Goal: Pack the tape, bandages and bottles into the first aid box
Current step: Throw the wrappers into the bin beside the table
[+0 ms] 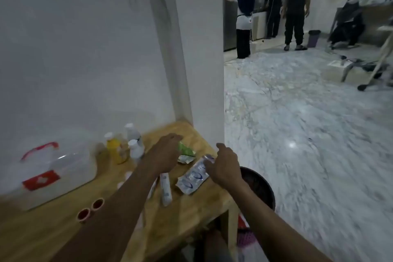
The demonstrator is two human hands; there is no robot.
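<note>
A clear first aid box (53, 168) with a red handle and red label sits at the left of the wooden table (187, 204). Behind my hands stand three bottles: a yellow one (114, 150), a clear one (133, 133) and a small white one (136, 149). My left hand (164, 153) hovers over a green packet (186, 151), fingers spread, palm down. My right hand (225, 166) rests on the top end of a white and blue bandage packet (194, 177); whether it grips it is unclear. A white tube-shaped bandage roll (165, 189) lies by my left forearm.
Two small red-rimmed tape rolls (91, 208) lie near the table's front. A dark round bin (259, 189) stands beside the table's right edge. A white wall corner rises behind the table. Several people stand far off across the marble floor.
</note>
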